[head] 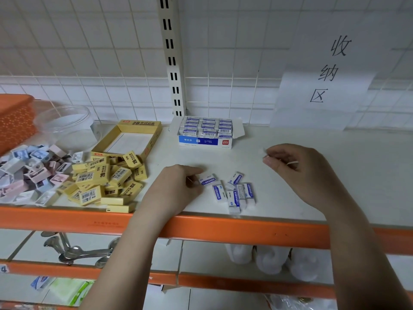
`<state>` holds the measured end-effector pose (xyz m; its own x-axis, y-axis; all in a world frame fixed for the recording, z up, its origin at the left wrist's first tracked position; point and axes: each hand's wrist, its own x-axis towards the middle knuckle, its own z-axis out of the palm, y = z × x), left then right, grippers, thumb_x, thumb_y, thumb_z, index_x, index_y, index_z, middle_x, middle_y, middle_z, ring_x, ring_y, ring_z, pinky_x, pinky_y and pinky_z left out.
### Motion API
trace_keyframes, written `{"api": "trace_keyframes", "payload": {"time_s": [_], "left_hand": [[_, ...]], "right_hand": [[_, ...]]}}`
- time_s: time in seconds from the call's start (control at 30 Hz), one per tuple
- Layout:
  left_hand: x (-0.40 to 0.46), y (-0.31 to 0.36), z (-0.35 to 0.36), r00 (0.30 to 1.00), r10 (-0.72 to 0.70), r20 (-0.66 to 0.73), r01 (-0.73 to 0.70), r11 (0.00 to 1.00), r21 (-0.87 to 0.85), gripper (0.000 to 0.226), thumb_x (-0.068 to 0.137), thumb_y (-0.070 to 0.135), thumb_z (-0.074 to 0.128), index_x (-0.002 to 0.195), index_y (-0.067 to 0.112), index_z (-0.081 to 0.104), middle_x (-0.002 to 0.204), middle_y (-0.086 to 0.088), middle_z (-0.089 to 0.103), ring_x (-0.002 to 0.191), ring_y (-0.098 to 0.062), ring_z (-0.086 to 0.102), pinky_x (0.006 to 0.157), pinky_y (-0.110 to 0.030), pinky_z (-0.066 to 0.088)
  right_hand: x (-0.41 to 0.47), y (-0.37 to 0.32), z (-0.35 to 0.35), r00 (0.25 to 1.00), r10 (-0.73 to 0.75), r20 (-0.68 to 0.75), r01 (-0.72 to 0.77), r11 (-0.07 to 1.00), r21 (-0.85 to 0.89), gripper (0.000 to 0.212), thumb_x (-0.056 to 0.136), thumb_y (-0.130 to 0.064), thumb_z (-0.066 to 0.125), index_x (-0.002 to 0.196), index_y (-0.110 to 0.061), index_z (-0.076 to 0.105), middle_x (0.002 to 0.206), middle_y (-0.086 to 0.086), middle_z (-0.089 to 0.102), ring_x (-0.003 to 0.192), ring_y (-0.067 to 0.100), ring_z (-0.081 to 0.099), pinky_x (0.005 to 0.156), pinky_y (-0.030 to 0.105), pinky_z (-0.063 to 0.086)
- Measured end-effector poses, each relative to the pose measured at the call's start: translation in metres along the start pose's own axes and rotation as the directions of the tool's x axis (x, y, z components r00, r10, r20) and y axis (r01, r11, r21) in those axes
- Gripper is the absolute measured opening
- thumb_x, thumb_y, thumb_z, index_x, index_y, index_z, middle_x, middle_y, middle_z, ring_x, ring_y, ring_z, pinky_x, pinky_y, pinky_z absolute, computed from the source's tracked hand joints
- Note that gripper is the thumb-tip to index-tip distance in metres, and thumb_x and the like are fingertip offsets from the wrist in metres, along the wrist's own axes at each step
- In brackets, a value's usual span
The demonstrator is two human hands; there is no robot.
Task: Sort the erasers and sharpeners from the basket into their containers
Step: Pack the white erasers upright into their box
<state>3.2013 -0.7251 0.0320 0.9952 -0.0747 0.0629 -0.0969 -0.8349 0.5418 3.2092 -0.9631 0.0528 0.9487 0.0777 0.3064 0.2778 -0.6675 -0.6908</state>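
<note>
A: Left hand (176,186) pinches a white eraser (208,179) on the shelf (312,139), right hand (297,168) hovers curled, grip seemingly empty

B: Loose white erasers (237,193) crowd the orange front edge (245,229). Open shelf to the right; blue eraser box (205,133) behind, yellow erasers (107,182) and sharpeners (29,171) heaped left
</note>
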Motion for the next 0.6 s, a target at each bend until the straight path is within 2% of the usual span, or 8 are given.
{"api": "trace_keyframes", "payload": {"time_s": [0.1, 0.2, 0.23, 0.33, 0.4, 0.5, 0.6], "left_hand": [[-0.004, -0.002, -0.003, 0.998, -0.006, -0.070, 0.009, 0.999, 0.038, 0.043, 0.086, 0.028, 0.061, 0.129, 0.027, 0.056, 0.093, 0.011, 0.058, 0.082, -0.002, 0.050, 0.069, -0.010, 0.033], [-0.007, -0.004, -0.006, 0.981, -0.038, -0.188, 0.040, 0.999, 0.007, 0.039, 0.085, 0.024, 0.060, 0.125, 0.024, 0.060, 0.086, 0.010, 0.056, 0.076, -0.004, 0.050, 0.064, -0.010, 0.032], [-0.008, -0.005, -0.007, 0.973, -0.047, -0.227, 0.046, 0.999, -0.014, 0.038, 0.084, 0.022, 0.060, 0.123, 0.023, 0.062, 0.083, 0.011, 0.056, 0.073, -0.004, 0.051, 0.062, -0.009, 0.032], [-0.010, -0.008, -0.011, 0.955, -0.059, -0.289, 0.039, 0.997, -0.073, 0.034, 0.083, 0.016, 0.061, 0.116, 0.018, 0.066, 0.087, 0.005, 0.062, 0.071, -0.007, 0.058, 0.065, -0.009, 0.040], [-0.013, -0.009, -0.013, 0.953, -0.052, -0.300, 0.027, 0.996, -0.086, 0.029, 0.083, 0.014, 0.063, 0.111, 0.017, 0.069, 0.095, 0.000, 0.067, 0.079, -0.012, 0.063, 0.074, -0.020, 0.048], [-0.017, -0.010, -0.014, 0.941, -0.052, -0.335, 0.013, 0.993, -0.118, 0.024, 0.081, 0.011, 0.066, 0.104, 0.016, 0.072, 0.094, -0.001, 0.069, 0.081, -0.013, 0.064, 0.077, -0.026, 0.051], [-0.018, -0.014, -0.013, 0.917, -0.047, -0.396, -0.003, 0.992, -0.124, 0.022, 0.079, 0.009, 0.064, 0.098, 0.013, 0.073, 0.092, 0.000, 0.065, 0.078, -0.012, 0.064, 0.078, -0.025, 0.052]], "right_hand": [[0.006, -0.004, 0.002, 1.000, -0.015, -0.010, 0.015, 1.000, -0.006, 0.015, 0.086, -0.026, 0.066, 0.099, -0.019, 0.070, 0.082, -0.018, 0.064, 0.082, -0.001, 0.060, 0.069, 0.002, 0.043], [0.015, -0.011, 0.008, 0.998, -0.064, 0.004, 0.064, 0.997, -0.041, 0.011, 0.086, -0.021, 0.067, 0.094, -0.016, 0.072, 0.074, -0.010, 0.064, 0.076, 0.009, 0.062, 0.077, 0.027, 0.051], [0.020, -0.013, 0.010, 0.997, -0.077, 0.012, 0.078, 0.996, -0.053, 0.012, 0.085, -0.020, 0.067, 0.096, -0.016, 0.072, 0.071, -0.013, 0.061, 0.072, 0.007, 0.060, 0.074, 0.025, 0.050], [0.041, -0.019, 0.019, 0.990, -0.135, 0.050, 0.139, 0.986, -0.095, 0.018, 0.083, -0.017, 0.069, 0.100, -0.014, 0.072, 0.070, -0.020, 0.055, 0.064, -0.004, 0.055, 0.059, 0.004, 0.036], [0.058, -0.020, 0.026, 0.986, -0.154, 0.067, 0.162, 0.978, -0.133, 0.024, 0.081, -0.017, 0.071, 0.104, -0.012, 0.070, 0.080, -0.013, 0.059, 0.067, 0.000, 0.053, 0.060, -0.002, 0.033], [0.083, -0.017, 0.037, 0.985, -0.147, 0.086, 0.160, 0.970, -0.182, 0.026, 0.080, -0.017, 0.073, 0.104, -0.009, 0.069, 0.093, -0.001, 0.067, 0.075, 0.010, 0.052, 0.057, 0.000, 0.033], [0.101, -0.013, 0.047, 0.986, -0.121, 0.115, 0.143, 0.966, -0.214, 0.023, 0.081, -0.014, 0.072, 0.102, -0.007, 0.069, 0.097, 0.008, 0.068, 0.075, 0.013, 0.052, 0.058, 0.012, 0.037]]}}
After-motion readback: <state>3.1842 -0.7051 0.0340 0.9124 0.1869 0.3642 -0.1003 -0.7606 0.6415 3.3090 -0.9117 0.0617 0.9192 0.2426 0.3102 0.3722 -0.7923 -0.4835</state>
